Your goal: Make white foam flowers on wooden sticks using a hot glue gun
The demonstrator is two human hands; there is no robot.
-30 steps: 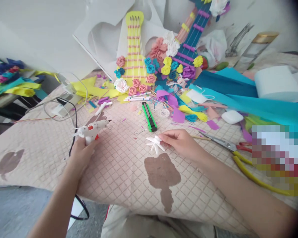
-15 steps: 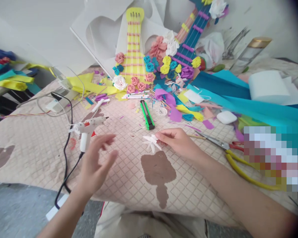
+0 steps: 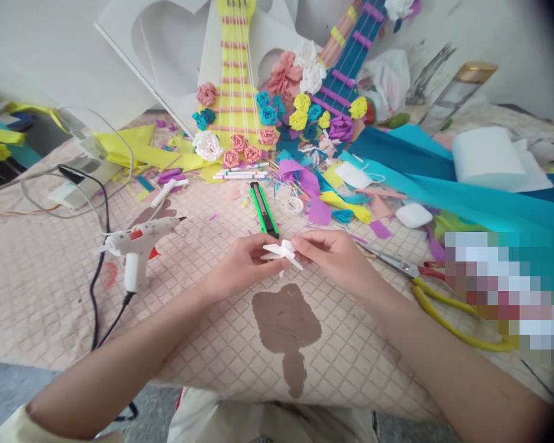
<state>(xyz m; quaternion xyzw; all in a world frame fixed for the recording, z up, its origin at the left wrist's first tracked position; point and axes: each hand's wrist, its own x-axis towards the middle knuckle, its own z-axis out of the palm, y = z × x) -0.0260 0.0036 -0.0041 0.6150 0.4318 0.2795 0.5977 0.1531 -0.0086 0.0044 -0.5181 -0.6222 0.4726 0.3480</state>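
A small white paper flower [image 3: 284, 250] with narrow, spread petals is held between both hands above the table. My left hand [image 3: 244, 261] pinches its petals from the left, thumb below and fingers behind. From the right, my right hand [image 3: 330, 252] grips the flower's edge with thumb and forefinger. Just beyond the fingers lies a green utility knife [image 3: 263, 209], its near end close to the flower. A white glue gun [image 3: 141, 246] stands on the table to the left, its nozzle pointing right.
Scissors with yellow and red handles [image 3: 443, 307] lie at the right. Behind are a yellow paper guitar [image 3: 234, 92], a blue one [image 3: 351, 67], markers [image 3: 240, 175], paper scraps, a white roll [image 3: 487, 159] and a white case [image 3: 413, 215]. Cords [image 3: 93, 301] run along the left.
My left hand has moved right from open air and closed on the flower. The right hand keeps its hold. The view has shifted slightly.
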